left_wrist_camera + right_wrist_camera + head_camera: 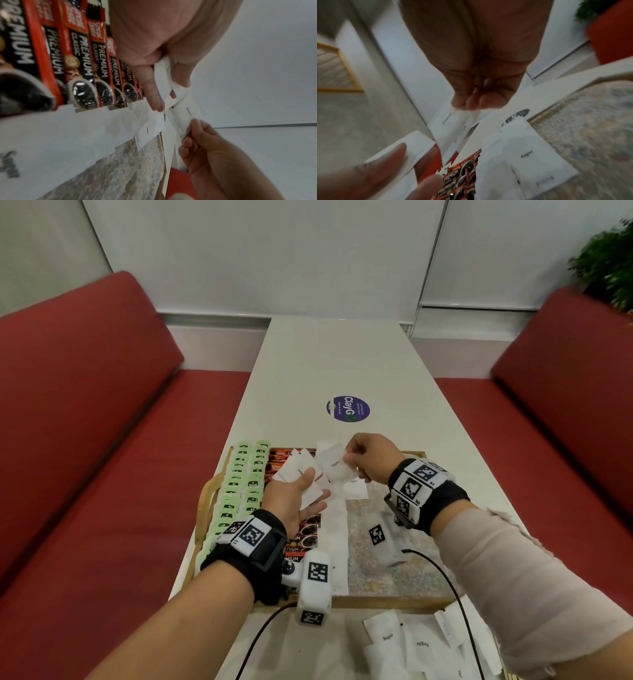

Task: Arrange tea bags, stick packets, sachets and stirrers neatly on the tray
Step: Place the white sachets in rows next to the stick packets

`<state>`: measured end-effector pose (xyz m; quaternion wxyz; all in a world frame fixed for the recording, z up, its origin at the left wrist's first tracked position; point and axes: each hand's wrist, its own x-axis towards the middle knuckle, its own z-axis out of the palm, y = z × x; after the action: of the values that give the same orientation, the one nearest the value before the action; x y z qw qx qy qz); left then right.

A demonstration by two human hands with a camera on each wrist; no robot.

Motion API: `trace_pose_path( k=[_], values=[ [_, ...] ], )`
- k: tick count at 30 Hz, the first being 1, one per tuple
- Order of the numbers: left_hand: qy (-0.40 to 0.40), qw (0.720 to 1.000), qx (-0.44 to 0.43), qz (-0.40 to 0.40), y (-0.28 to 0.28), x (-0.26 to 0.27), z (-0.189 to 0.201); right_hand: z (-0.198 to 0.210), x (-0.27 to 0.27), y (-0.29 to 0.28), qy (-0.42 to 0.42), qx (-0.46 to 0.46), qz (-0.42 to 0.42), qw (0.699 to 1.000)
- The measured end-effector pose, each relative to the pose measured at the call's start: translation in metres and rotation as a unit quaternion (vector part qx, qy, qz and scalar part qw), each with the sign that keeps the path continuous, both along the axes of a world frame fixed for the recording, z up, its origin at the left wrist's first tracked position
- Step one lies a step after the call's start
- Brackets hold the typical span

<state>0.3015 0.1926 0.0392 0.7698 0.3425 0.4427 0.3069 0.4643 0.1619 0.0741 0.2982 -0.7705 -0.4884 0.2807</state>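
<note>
tray (376,601): tea bags (239,487), stick packets (308,532) | left hand (291,501), right hand (368,455): pinching sugar sachets (334,465)

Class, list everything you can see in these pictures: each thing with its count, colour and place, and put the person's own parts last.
Tray: one, wooden rim, patterned floor, on table.
Tea bags: many, green, two columns at tray's left.
Stick packets: several, red and black, a row beside the tea bags.
Sugar sachets on tray: several, white, a column mid-tray.
Loose sugar sachets: a pile, white, on table near the tray's edge.
Table: one, white.
Sticker: one, purple, on table.
Benches: two, red, either side.
Plant: one, green, far right.
Left hand: holds white sachets.
Right hand: pinches a white sachet.
</note>
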Motion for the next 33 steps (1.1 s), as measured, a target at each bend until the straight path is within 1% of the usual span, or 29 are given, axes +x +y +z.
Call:
trace_pose_path(
  k=[2,4,5,8,13,18,23,29,33],
  values=[
    [-0.003,1.000,-0.007,0.016,0.002,-0.002,0.000,-0.008,0.006,-0.006,0.079,0.007,-0.051,0.996],
    [-0.004,1.000,-0.012,0.026,0.005,-0.004,-0.002,-0.016,0.011,-0.010,0.117,0.002,-0.093,0.989],
    [-0.007,1.000,-0.012,0.028,0.005,-0.005,-0.003,-0.020,0.013,-0.011,0.121,-0.003,-0.111,0.986],
    [-0.011,0.999,-0.014,0.031,0.007,-0.005,-0.005,-0.032,0.019,-0.012,0.088,-0.033,-0.138,0.986],
    [-0.016,0.999,-0.017,0.031,0.009,-0.005,-0.007,-0.050,0.024,-0.004,0.012,-0.087,-0.132,0.987],
    [-0.020,0.999,-0.024,0.031,0.013,-0.006,-0.007,-0.059,0.027,-0.002,-0.008,-0.136,-0.141,0.981],
    [-0.020,0.999,-0.026,0.027,0.014,-0.007,-0.008,-0.064,0.027,-0.001,-0.008,-0.178,-0.131,0.975],
    [-0.023,0.999,-0.034,0.010,0.015,-0.007,-0.009,-0.066,0.024,0.003,-0.030,-0.186,-0.124,0.974],
    [-0.042,0.998,-0.043,0.002,0.015,-0.007,-0.008,-0.067,0.019,0.006,-0.078,-0.196,-0.119,0.970]
  ],
)
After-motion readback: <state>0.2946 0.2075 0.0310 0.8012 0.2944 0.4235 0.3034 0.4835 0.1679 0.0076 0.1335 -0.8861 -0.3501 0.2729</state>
